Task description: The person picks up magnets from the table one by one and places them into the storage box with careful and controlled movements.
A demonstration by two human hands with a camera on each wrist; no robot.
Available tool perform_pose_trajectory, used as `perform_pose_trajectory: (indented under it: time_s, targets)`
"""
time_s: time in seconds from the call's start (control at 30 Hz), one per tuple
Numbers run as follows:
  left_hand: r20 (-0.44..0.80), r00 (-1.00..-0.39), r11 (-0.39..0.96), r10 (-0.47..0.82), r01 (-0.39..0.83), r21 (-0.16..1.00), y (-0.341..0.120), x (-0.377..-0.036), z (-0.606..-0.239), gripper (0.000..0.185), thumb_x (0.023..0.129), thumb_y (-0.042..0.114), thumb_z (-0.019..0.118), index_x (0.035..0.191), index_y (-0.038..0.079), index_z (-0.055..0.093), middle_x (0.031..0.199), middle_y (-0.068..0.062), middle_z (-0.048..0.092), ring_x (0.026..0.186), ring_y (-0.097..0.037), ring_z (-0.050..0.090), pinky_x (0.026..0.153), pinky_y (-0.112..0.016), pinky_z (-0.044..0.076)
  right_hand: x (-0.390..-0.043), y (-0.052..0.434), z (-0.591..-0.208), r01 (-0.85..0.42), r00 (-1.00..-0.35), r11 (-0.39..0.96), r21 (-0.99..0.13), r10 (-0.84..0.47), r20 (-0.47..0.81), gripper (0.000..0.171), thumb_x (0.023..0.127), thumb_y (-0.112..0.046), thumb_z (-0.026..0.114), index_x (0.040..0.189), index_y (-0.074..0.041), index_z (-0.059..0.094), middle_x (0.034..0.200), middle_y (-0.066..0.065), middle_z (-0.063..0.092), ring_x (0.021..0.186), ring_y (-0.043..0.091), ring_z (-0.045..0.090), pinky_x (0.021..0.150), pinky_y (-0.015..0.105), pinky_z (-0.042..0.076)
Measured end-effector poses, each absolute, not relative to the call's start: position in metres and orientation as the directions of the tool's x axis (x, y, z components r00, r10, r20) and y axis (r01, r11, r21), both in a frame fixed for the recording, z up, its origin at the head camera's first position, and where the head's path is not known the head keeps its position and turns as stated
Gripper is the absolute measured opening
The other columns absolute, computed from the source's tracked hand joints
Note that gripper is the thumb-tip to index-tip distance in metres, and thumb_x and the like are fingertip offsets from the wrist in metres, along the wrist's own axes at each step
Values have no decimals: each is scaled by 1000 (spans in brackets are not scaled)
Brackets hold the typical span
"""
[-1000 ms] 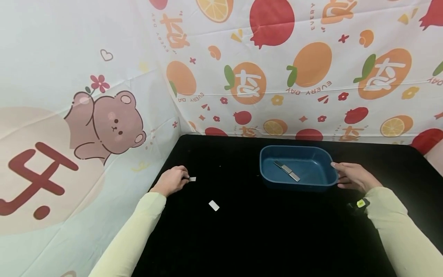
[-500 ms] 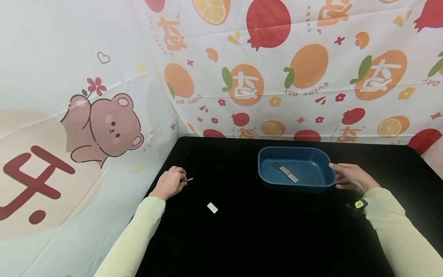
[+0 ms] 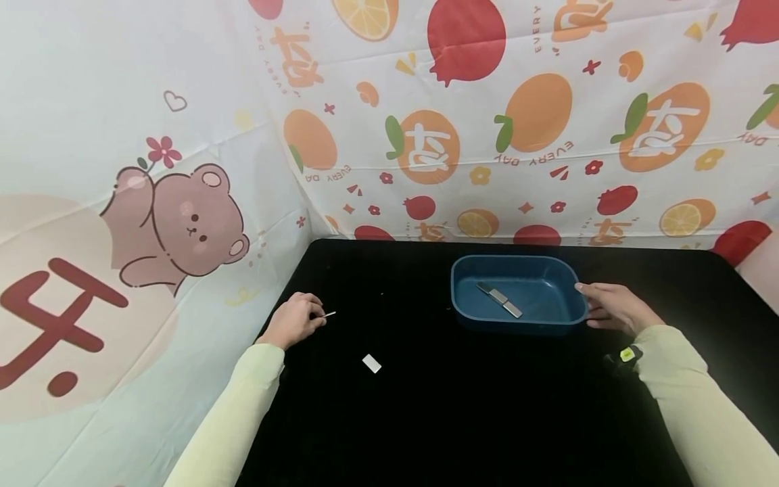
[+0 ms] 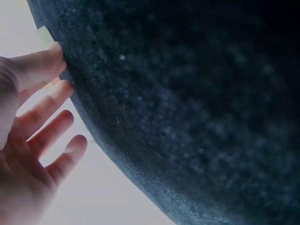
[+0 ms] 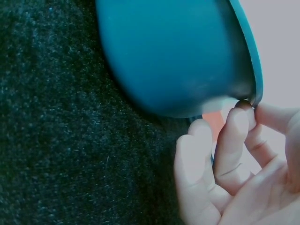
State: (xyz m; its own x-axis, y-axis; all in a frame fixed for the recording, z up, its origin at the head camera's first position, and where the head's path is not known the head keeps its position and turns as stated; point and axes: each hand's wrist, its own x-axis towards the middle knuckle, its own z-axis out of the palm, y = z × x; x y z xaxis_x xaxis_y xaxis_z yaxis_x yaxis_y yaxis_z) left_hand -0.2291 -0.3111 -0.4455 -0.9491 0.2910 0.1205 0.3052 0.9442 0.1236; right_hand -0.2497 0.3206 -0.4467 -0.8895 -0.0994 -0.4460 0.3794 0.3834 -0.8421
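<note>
Left hand (image 3: 294,319) pinches small flat white chip (image 3: 329,314). Right hand (image 3: 610,308) grips blue oval plastic basin (image 3: 569,287) rim at 3 o'clock.

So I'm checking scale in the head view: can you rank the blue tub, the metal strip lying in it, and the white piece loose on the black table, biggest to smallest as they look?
1. Blue tub, held at its rim by the right hand.
2. Metal strip.
3. White piece, though it lies nearer the camera.
</note>
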Motion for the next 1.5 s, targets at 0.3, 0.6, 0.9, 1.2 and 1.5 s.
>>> perform_pose_trajectory:
  time_s: [0.3, 0.6, 0.9, 1.2, 1.5]
  targets:
    - [143, -941, 939, 306, 323, 119, -310, -228, -444, 7, 86, 17, 75, 82, 15, 79, 110, -8, 71, 111, -32, 60, 91, -50, 52, -251, 321, -445, 350, -899, 398, -848, -112, -424, 47, 96, -57, 54, 114, -14, 59, 85, -5, 61, 80, 9, 67, 77, 29, 60]
    - [176, -938, 935, 298, 324, 145, -308, -234, -436, 6, 87, 17, 75, 85, 13, 79, 116, -10, 70, 113, -32, 58, 93, -51, 52, -252, 322, -443, 325, -905, 415, -850, -124, -407, 46, 102, -47, 48, 122, -7, 55, 94, -2, 63, 84, 12, 67, 79, 30, 60]
    - [210, -926, 920, 314, 352, 175, -301, -230, -427, 9, 87, 16, 74, 89, 9, 79, 118, -13, 69, 116, -35, 57, 96, -53, 49, -255, 320, -445, 360, -892, 399, -843, -118, -436, 36, 104, -43, 44, 118, -11, 55, 95, -4, 63, 85, 12, 66, 79, 31, 59]
    - [239, -918, 911, 317, 365, 192, -295, -231, -420, 11, 89, 17, 72, 91, 9, 78, 121, -15, 68, 119, -35, 56, 100, -53, 47, -256, 317, -447, 357, -894, 369, -858, -131, -428, 30, 103, -43, 45, 109, -17, 58, 92, -6, 63, 85, 13, 66, 79, 31, 59]
    - [243, -919, 909, 310, 361, 205, -291, -234, -418, 12, 90, 18, 71, 91, 9, 79, 122, -14, 67, 120, -36, 54, 101, -55, 45, -256, 316, -444, 349, -896, 377, -858, -132, -423, 34, 103, -44, 45, 114, -14, 56, 93, -6, 64, 86, 13, 67, 80, 32, 59]
